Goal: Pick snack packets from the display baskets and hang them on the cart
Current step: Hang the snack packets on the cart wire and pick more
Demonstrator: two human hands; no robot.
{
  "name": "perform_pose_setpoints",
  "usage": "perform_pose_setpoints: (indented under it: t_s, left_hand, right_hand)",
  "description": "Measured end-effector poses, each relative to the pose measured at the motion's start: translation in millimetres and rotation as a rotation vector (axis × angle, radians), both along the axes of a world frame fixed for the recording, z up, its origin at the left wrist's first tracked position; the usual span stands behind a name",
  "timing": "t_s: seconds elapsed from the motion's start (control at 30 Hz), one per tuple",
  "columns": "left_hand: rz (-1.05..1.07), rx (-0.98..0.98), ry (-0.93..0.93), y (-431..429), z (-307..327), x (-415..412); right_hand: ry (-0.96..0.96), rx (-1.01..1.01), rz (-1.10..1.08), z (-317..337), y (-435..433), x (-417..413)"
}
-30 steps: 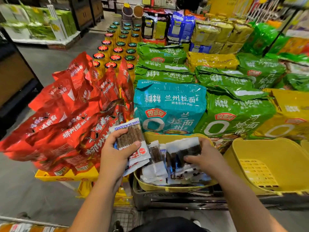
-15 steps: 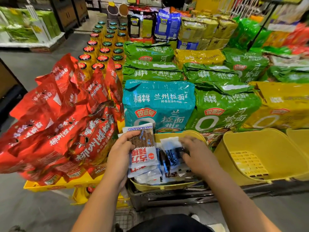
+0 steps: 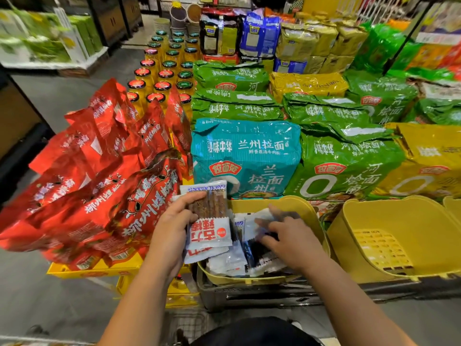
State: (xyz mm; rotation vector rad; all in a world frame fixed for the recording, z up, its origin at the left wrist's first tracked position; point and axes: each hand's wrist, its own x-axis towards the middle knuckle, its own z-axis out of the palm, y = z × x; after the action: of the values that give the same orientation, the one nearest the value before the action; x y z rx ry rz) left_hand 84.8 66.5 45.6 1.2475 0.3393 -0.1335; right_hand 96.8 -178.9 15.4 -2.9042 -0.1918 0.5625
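Observation:
My left hand grips a small stack of white snack packets with brown sticks and red print, held just left of a yellow display basket. Inside that basket lie several more white-and-dark snack packets. My right hand reaches down into the basket, fingers spread over the packets there; it is motion-blurred, so whether it grasps one is unclear. No hanging spot of the cart shows; only wire mesh at the bottom edge.
A second yellow basket stands to the right with nothing in it. Red snack bags pile up on the left. Teal, green and yellow noodle packs fill the display behind. Jars stand farther back. Grey floor lies to the left.
My right hand let go of the packet it had lifted and sank deeper into the basket. My left hand kept its stack and barely moved. The camera shifted slightly.

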Motion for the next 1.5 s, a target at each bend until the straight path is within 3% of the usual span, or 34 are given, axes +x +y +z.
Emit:
perform_pose_setpoints:
  t_s: [0.17,0.3,0.43,0.47,0.57,0.6,0.67,0.77,0.97,1.13,1.33,1.4,1.5]
  left_hand:
    - [-0.075,-0.060,-0.037,5,-10,-2]
    - [-0.093,-0.069,-0.042,4,-19,-3]
    - [-0.096,-0.056,-0.030,-8,-21,-4]
    - [-0.100,-0.041,-0.040,-13,-19,-5]
    - [-0.095,-0.002,-0.037,-31,-13,-5]
    - [-0.091,-0.004,-0.040,-37,-12,-6]
    - [-0.084,-0.065,-0.022,-41,-10,-6]
    - [-0.124,-0.178,0.030,-33,-7,-7]
    - [-0.062,0.043,0.023,-32,-15,0]
    - [-0.031,0.211,0.035,-23,-23,3]
    - [-0.207,0.861,0.022,-36,-21,5]
    - [-0.177,0.970,-0.057,-42,-18,-1]
    - [-0.192,1.109,-0.234,-39,-21,-8]
  right_hand:
    - [-0.109,0.095,-0.058,-3,-15,1]
    - [-0.066,0.109,-0.086,-2,-11,0]
    - [-0.359,0.482,-0.126,16,4,4]
    - [-0.328,0.618,-0.142,23,12,4]
    - [0.175,1.181,-0.359,33,38,0]
    - [0.271,1.296,-0.399,28,39,-1]
    - [0.274,1.369,-0.424,18,34,-1]
    - [0.203,1.336,-0.522,13,17,3]
    - [0.366,1.395,-0.451,14,20,-5]
    - [0.103,1.191,-0.594,18,-9,1]
    - [-0.113,0.460,-0.384,9,8,-4]
    - [-0.190,0.437,-0.340,8,8,-6]
    - [-0.168,0.589,-0.429,18,-17,-1]
